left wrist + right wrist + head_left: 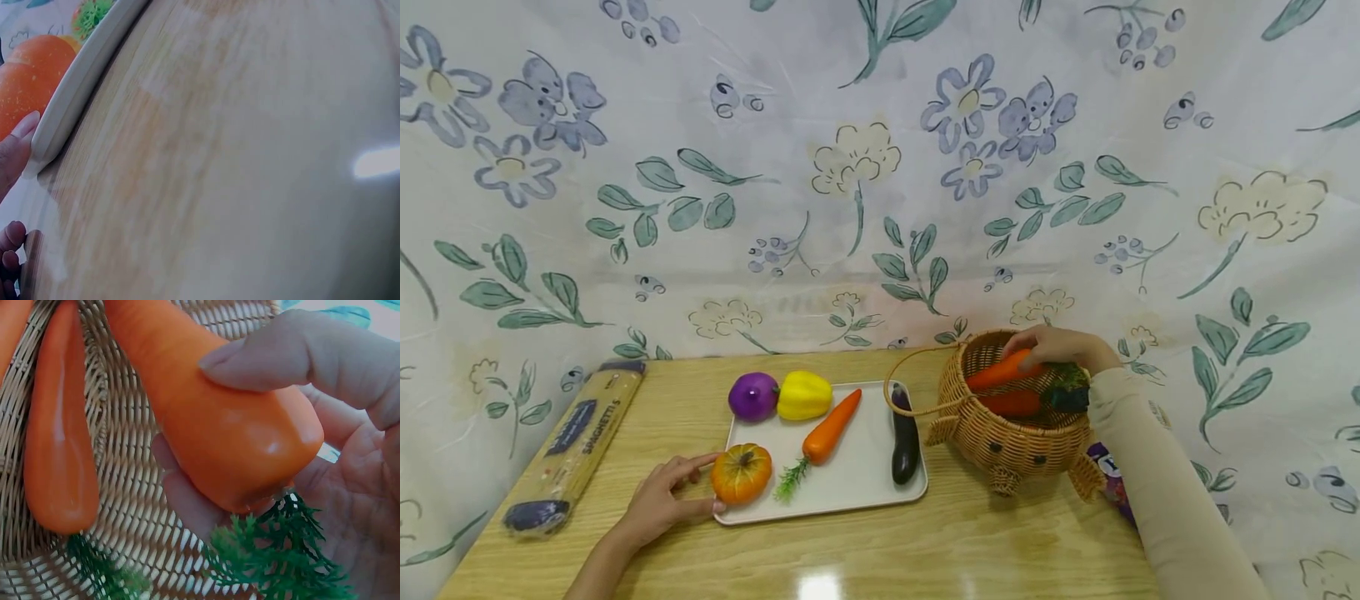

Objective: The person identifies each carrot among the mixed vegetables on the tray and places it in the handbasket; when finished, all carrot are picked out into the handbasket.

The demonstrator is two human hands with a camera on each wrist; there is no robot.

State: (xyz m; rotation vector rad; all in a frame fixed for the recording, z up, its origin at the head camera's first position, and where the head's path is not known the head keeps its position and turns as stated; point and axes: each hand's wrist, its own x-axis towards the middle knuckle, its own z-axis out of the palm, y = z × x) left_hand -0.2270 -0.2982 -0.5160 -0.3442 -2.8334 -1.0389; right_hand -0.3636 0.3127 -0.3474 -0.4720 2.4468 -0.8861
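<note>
1. The held carrot (219,431) is clamped between the thumb and curled fingers of the right hand (1051,343), near its leafy end; its narrow end is pointed leftward, inside the mouth of the wicker basket (1018,448).
2. The wicker basket is placed toward the right edge of the table (1000,546), close to the back edge, and its thin handle (940,408) is tipped left over the tray (868,467).
3. Below the grasp, a second carrot (59,437) is held in the basket, laid against the woven wall.
4. The thumb of the left hand (666,492) is pressed on the tray's rim at the near left corner; the index finger is stretched toward the pumpkin (742,475), thumb and finger being kept apart. Whether the pumpkin is touched by that fingertip cannot be told.
5. The pumpkin is set at that same corner of the tray. At the back left corner, a purple onion (752,397) and a yellow bell pepper (805,396) are placed side by side.
6. A tray carrot (827,435) is laid slantwise near the middle, and an eggplant (906,446) is stretched along the right edge.
7. A spaghetti package (580,446) is laid along the table's left edge.
8. A purple package (1111,482) beside the basket is partly hidden by the right sleeve (1172,492).
</note>
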